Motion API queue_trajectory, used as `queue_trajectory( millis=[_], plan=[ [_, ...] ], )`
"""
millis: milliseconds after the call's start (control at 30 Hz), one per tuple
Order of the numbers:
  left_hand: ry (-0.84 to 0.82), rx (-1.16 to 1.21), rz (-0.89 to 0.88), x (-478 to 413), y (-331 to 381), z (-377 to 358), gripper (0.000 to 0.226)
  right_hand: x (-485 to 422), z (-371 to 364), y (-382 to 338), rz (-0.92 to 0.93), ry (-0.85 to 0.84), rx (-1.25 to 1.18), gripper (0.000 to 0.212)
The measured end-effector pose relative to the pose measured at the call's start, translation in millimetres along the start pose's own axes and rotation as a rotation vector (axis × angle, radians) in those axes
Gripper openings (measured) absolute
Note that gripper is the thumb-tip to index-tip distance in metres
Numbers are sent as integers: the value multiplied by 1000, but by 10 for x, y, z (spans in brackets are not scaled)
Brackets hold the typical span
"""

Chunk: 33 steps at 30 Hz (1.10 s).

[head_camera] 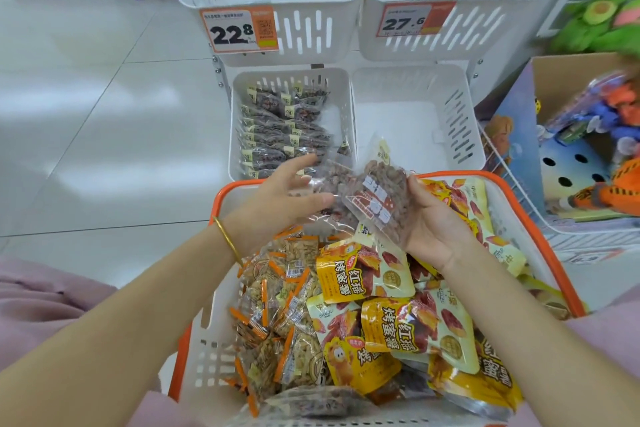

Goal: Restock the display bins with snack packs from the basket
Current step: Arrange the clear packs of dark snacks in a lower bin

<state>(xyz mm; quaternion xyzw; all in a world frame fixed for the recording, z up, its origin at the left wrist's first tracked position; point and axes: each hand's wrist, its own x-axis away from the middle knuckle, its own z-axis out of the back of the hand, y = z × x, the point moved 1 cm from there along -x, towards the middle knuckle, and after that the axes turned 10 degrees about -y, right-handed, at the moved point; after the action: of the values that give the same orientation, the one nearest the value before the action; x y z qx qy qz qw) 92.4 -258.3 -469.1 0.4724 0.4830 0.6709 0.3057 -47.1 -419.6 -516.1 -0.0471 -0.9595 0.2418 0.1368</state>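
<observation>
Head view: looking down on a basket, with stacked display bins beyond it.
Basket [239, 185]: white, orange rim, nearest the camera, touching the front of the lower bins.
Basket contents: yellow packs [363, 274] heaped at centre and right; orange-edged packs [277, 305] piled at left.
Left hand [287, 191]: above the far left corner of the basket, fingers straight and reaching toward the lower left bin, thumb spread apart from them.
Second clear pack [329, 184]: blurred, lying against the left fingers, between the two hands.
Bracelet [227, 239]: thin, gold-coloured, on the left wrist.
Right hand [433, 222]: palm up over the far side of the basket, fingers curled round the right edge of a clear pack.
Clear pack [377, 198]: filled with brown pieces, white and red label, tilted, upper end over the basket's far rim.
Hands: near each other, not touching.
Lower left bin [287, 72]: white, slotted, holding rows of dark packs [284, 128] along its left and centre.
Lower right bin [457, 121]: white, slotted, just beside the lower left bin.
Upper left bin [311, 31]: white, carrying a price tag [239, 29] reading 22.8.
Upper right bin [485, 31]: white, carrying a second price tag [415, 21] reading 27.6.
Cardboard box [519, 135]: right of the bins, holding packaged toys.
Sleeves: pink, at both lower corners.
</observation>
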Motion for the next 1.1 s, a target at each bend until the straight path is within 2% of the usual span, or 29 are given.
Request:
queue_trajectory(
  millis=[33,100,267,367,500,600,667,800,967,1033,1100],
  plan=[
    [-19,152,49,-9,-13,-18,69,-4,-2,4,-1,46,30,29],
    [0,275,90,-21,-13,-32,65,-16,12,-26,17,111,90,40],
    [120,248,49,-59,-53,112,50,45,56,-229,100,191,79,46],
    [186,197,64,-78,-63,198,43,70,20,-311,110,190,130,42],
    [202,136,16,-102,-6,115,8,44,-79,-222,45,157,221,40],
    [227,102,2,-132,0,109,27,35,-119,-143,-15,138,264,40],
    [208,113,-4,-133,27,103,33,25,-132,-86,-56,128,295,41],
    [82,142,-42,-100,76,71,25,-16,-155,36,-63,187,297,41],
    [-101,604,-98,-40,145,66,26,-41,-115,0,15,257,113,41],
    [-155,639,-153,-39,142,24,11,-46,-117,-8,49,257,79,41],
    [-141,606,-195,-60,85,3,15,-62,-107,10,49,250,85,41]
  ],
)
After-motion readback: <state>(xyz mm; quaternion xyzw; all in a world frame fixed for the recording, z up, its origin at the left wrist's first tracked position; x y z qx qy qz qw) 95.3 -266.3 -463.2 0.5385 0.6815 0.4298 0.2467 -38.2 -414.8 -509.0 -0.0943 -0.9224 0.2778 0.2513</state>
